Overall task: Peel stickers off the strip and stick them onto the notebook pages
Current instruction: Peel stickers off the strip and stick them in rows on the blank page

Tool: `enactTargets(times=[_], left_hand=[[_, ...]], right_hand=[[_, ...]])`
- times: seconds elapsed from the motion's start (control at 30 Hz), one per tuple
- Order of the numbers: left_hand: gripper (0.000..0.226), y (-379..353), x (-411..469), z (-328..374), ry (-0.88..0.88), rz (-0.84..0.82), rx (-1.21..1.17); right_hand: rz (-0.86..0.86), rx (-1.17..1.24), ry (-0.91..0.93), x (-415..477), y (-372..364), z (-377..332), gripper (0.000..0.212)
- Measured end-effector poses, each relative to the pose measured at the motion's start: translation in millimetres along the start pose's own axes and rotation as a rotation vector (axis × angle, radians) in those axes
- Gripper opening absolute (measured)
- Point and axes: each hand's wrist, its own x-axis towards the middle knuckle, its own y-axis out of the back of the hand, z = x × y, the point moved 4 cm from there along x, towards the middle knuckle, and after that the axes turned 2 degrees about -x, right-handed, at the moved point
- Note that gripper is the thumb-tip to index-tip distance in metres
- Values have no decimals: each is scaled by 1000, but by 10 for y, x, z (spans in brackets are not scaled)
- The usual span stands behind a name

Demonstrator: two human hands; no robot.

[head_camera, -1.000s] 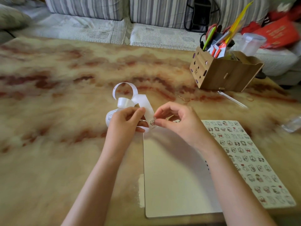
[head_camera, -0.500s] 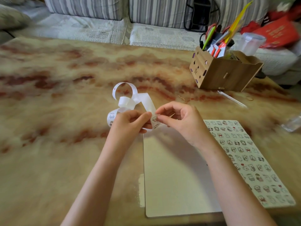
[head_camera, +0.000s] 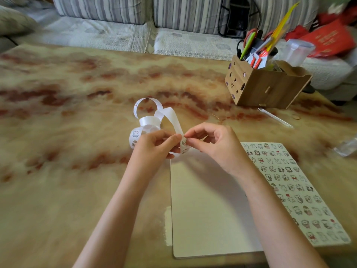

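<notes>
**Inspector:** State of the left hand?

**Clerk:** The left hand (head_camera: 154,146) is curled. Its thumb and fingers pinch the strip (head_camera: 170,117) near the lower end. The rest of the strip rises behind the hand in loose white loops. One loop to the left of the knuckles shows printed figures.

**Inspector:** And the right hand?

**Clerk:** The right hand (head_camera: 214,146) has thumb and forefinger pressed together on a sticker (head_camera: 184,142) on the strip, just beside the left thumb. Its other fingers are loosely bent and hold nothing. I cannot tell whether the sticker has lifted from its backing.

**Inspector:** Where is this on the worktop?

**Clerk:** Both hands and the strip are held above the middle of the worktop (head_camera: 77,171), just past the far left corner of the notebook (head_camera: 208,209).

**Inspector:** Condition of the notebook?

**Clerk:** It lies open and flat at the near edge, right of centre. The left page is blank, and the right forearm lies across it. The right page (head_camera: 289,182) carries rows of small stickers from top to bottom.

**Inspector:** Other items?

**Clerk:** A box (head_camera: 266,88) stands toward the far right corner with pens (head_camera: 249,43) and other tools upright in it. A clear stick (head_camera: 276,118) lies on the worktop just in front of the box. A clear tub (head_camera: 297,51) shows behind the box, but I cannot tell what it rests on. A sofa (head_camera: 116,31) runs along the far edge, with a red bag (head_camera: 332,39) on it at the right.
</notes>
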Motion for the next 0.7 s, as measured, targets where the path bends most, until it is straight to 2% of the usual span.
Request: enactTargets(times=[0.2, 0.5, 0.7], left_hand=[[17, -11, 7, -14, 8, 5, -6], [20, 7, 23, -49, 8, 60, 4], [19, 20, 19, -74, 16, 85, 28]], right_hand=[[2, -14, 17, 2, -4, -12, 9], [27, -64, 64, -14, -22, -66, 15], [19, -111, 67, -32, -26, -81, 11]])
